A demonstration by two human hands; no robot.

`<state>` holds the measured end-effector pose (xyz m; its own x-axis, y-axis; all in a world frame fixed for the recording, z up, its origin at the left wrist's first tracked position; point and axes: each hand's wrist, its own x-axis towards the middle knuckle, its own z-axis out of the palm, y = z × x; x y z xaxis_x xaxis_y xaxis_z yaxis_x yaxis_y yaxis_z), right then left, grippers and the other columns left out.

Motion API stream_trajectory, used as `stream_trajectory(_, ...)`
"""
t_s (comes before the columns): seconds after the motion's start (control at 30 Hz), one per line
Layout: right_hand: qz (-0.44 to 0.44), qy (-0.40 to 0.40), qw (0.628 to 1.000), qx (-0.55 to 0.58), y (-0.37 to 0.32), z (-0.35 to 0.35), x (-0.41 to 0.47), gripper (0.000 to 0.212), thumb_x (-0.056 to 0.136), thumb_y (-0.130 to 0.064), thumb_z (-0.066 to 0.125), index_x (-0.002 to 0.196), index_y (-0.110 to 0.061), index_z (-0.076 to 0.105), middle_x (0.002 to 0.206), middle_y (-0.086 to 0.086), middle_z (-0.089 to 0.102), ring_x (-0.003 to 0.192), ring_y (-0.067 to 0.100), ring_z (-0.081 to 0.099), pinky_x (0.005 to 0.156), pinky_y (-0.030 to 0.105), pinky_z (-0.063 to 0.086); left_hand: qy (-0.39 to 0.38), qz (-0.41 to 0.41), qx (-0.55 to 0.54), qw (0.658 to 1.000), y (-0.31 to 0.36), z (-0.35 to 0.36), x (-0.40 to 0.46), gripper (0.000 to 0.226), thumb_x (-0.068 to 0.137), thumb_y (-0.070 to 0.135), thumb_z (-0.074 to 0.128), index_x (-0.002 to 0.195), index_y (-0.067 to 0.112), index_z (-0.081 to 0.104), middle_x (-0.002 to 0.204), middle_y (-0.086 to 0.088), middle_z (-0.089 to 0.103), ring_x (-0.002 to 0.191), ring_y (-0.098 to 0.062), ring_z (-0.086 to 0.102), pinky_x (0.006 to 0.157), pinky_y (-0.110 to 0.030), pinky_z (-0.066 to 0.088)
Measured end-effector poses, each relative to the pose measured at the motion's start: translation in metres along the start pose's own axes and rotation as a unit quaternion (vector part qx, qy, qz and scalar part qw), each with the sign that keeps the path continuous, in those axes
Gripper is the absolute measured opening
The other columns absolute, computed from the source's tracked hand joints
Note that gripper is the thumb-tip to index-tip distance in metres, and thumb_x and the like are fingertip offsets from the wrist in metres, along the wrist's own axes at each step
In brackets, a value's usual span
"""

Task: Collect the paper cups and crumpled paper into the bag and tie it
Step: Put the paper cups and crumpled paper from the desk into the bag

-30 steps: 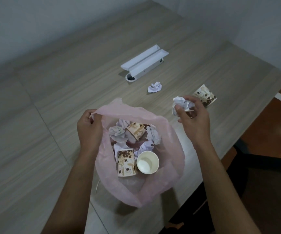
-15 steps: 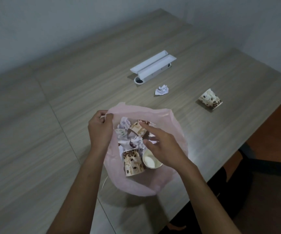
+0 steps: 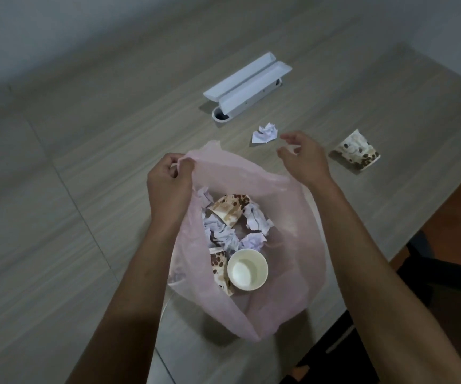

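Note:
A thin pink plastic bag (image 3: 293, 286) lies open on the wooden table (image 3: 85, 217). Inside it are several crumpled papers (image 3: 257, 220) and paper cups, one showing its white inside (image 3: 247, 270) and one brown-patterned (image 3: 230, 207). My left hand (image 3: 168, 187) pinches the bag's rim at its far left. My right hand (image 3: 304, 159) hovers beyond the bag with fingers spread and loosely bent, holding nothing. A crumpled white paper (image 3: 264, 133) lies on the table just left of its fingertips. A patterned paper cup (image 3: 358, 152) lies on its side to the right of that hand.
A long white plastic case (image 3: 247, 88) lies open at the back of the table. The table's right edge (image 3: 445, 206) runs diagonally, with a dark floor and a dark chair (image 3: 445, 267) beyond it.
My right hand dropped a crumpled paper into the bag, then came out empty and moved away toward the loose paper on the table. My left hand kept its hold on the bag rim.

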<state>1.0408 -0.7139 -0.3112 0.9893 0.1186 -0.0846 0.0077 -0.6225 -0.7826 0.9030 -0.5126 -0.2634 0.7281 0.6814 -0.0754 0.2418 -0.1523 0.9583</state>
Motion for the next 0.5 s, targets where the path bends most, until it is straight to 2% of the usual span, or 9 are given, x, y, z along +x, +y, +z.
stream_trajectory(0.1, -0.05, -0.064, 0.992, -0.097, -0.004, 0.002, 0.022, 0.046, 0.083, -0.021, 0.07, 0.128, -0.014, 0.062, 0.134, 0.009, 0.059, 0.122, 0.024, 0.055, 0.1, 0.025, 0.036, -0.004, 0.012, -0.01, 1.0, 0.015, -0.013, -0.023, 0.014, 0.09, 0.011, 0.056, 0.083, 0.012, 0.068, 0.064, 0.009, 0.058, 0.055, 0.001, 0.048, 0.053, -0.014, 0.037)
stream_trajectory(0.17, -0.091, -0.1, 0.975, -0.175, -0.014, 0.002, 0.035, 0.059, 0.079, -0.037, 0.069, 0.132, -0.014, 0.059, 0.14, 0.014, 0.054, 0.13, 0.03, 0.048, 0.109, 0.034, 0.035, 0.002, 0.021, -0.019, 1.0, 0.026, -0.023, -0.035, 0.016, 0.09, 0.012, 0.057, 0.08, 0.014, 0.068, 0.064, 0.007, 0.058, 0.059, -0.004, 0.048, 0.055, -0.018, 0.037)
stream_trajectory(0.23, -0.099, -0.114, 0.965, -0.213, -0.022, 0.001, 0.049, 0.071, 0.076, -0.049, 0.064, 0.14, -0.022, 0.05, 0.15, 0.011, 0.043, 0.143, 0.029, 0.033, 0.116, 0.041, 0.026, 0.007, 0.029, -0.026, 0.999, 0.035, -0.032, -0.046, 0.015, 0.09, 0.013, 0.056, 0.082, 0.012, 0.069, 0.069, 0.001, 0.061, 0.062, -0.008, 0.051, 0.058, -0.022, 0.04)
stream_trajectory(0.3, -0.126, -0.119, 0.948, -0.266, -0.027, 0.0, 0.063, 0.063, 0.086, -0.044, 0.063, 0.143, -0.027, 0.044, 0.156, 0.007, 0.035, 0.149, 0.024, 0.02, 0.12, 0.041, 0.015, 0.01, 0.034, -0.031, 0.999, 0.043, -0.04, -0.055, 0.016, 0.09, 0.014, 0.056, 0.086, 0.011, 0.071, 0.074, -0.003, 0.065, 0.066, -0.009, 0.056, 0.061, -0.024, 0.044)
stream_trajectory(0.37, -0.147, -0.142, 0.929, -0.31, -0.037, -0.001, 0.067, 0.06, 0.09, -0.04, 0.06, 0.146, -0.03, 0.04, 0.159, 0.008, 0.028, 0.15, 0.027, 0.015, 0.121, 0.043, 0.014, 0.016, 0.035, -0.036, 0.999, 0.049, -0.048, -0.063, 0.016, 0.091, 0.015, 0.057, 0.087, 0.014, 0.072, 0.077, 0.0, 0.069, 0.068, -0.008, 0.06, 0.063, -0.025, 0.048)
stream_trajectory(0.43, -0.161, -0.159, 0.92, -0.32, -0.045, 0.004, 0.06, 0.054, 0.093, -0.03, 0.059, 0.145, -0.023, 0.045, 0.157, 0.014, 0.031, 0.147, 0.031, 0.023, 0.119, 0.039, 0.02, 0.025, 0.039, -0.042, 0.998, 0.052, -0.056, -0.068, 0.015, 0.092, 0.016, 0.057, 0.087, 0.016, 0.072, 0.077, 0.001, 0.069, 0.068, -0.008, 0.061, 0.064, -0.027, 0.049)
stream_trajectory(0.5, -0.138, -0.126, 0.945, -0.269, -0.049, 0.009, 0.046, 0.041, 0.091, -0.02, 0.061, 0.131, -0.011, 0.06, 0.141, 0.02, 0.05, 0.131, 0.033, 0.044, 0.106, 0.033, 0.035, 0.029, 0.043, -0.045, 0.998, 0.053, -0.063, -0.071, 0.015, 0.092, 0.015, 0.058, 0.086, 0.016, 0.072, 0.077, -0.003, 0.069, 0.068, -0.01, 0.06, 0.065, -0.03, 0.049)
